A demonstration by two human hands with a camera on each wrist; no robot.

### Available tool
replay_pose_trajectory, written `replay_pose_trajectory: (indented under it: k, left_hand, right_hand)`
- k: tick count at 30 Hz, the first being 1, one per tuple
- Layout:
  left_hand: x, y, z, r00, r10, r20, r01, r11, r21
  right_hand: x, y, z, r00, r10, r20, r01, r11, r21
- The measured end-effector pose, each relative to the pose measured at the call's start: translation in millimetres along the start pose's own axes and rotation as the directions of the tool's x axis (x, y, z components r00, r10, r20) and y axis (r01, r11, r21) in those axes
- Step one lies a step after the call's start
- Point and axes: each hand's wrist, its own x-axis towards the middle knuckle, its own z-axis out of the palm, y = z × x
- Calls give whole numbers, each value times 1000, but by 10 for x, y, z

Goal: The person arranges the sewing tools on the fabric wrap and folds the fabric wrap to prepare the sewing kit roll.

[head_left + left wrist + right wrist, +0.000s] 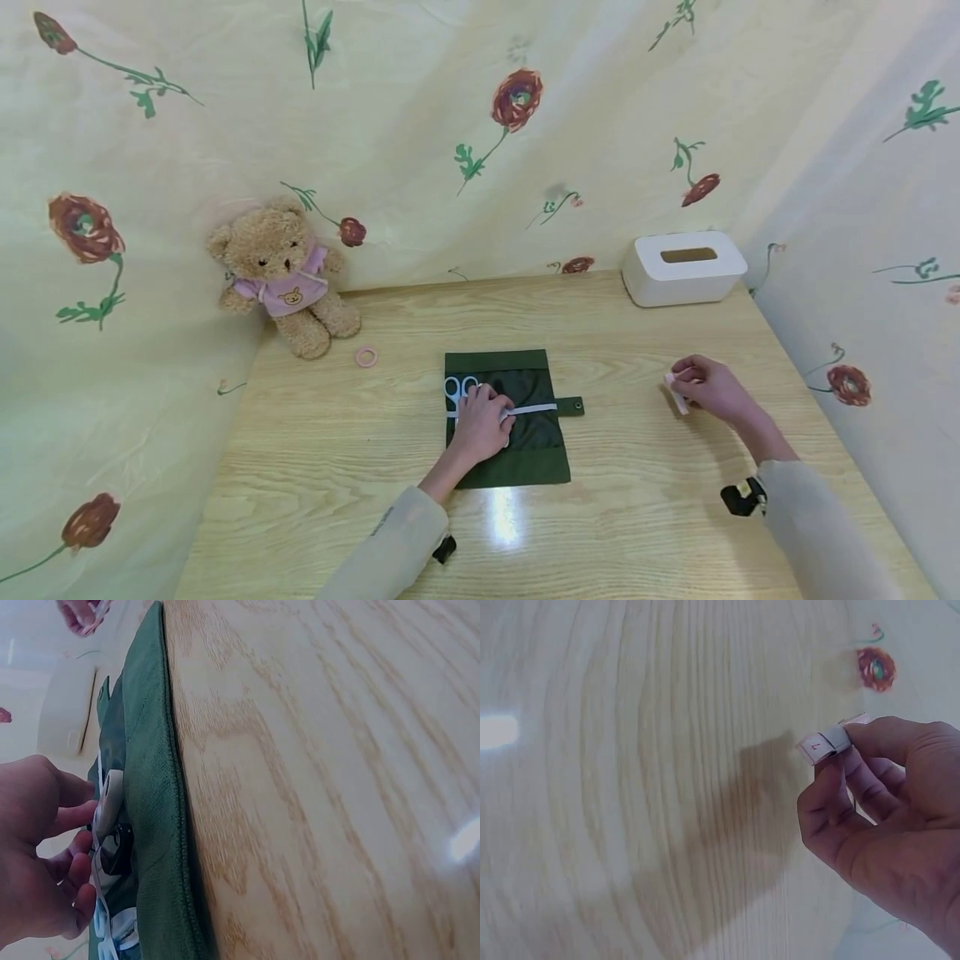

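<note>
A dark green fabric tool roll (517, 475) lies unfolded on the table, with a white elastic band (536, 409) across its middle. My left hand (483, 423) is over the band. Its thumb and index finger pinch a white rounded object (111, 801), whose kind I cannot tell. Scissors (453, 387) with pale handles and a small black item (118, 849) sit beside it under the band. At the right, my right hand (716, 390) holds a small folded measuring tape (815, 748), white and pink with a red numeral, between thumb and fingers just above the table.
A teddy bear (288, 279) in a pink top sits at the back left, with a pink ring (366, 357) near its feet. A white tissue box (684, 271) stands at the back right. The roll's snap tab (570, 407) points right. Flowered cloth (420, 125) hangs behind.
</note>
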Motion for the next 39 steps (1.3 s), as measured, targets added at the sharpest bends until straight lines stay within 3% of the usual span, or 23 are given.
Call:
replay_pose_trajectory:
  k: [8,23,29,39]
  left_hand:
    - [27,-4,6,999,-44,26,44,999,-2]
    - [63,40,-15,987,-136,83,142,988,-61]
    - [71,43,-25,986,-144,81,151,984,-91]
    - [78,28,4,988,-140,61,145,984,-107]
  right_hand:
    - [189,-259,329,997,-33,63,22,985,173]
    - [502,-705,953,984,-113,136,70,957,283]
    - [570,-861,1157,974,-150,173,85,940,332]
    - [681,-1034,1488,968,-196,158,157,961,228]
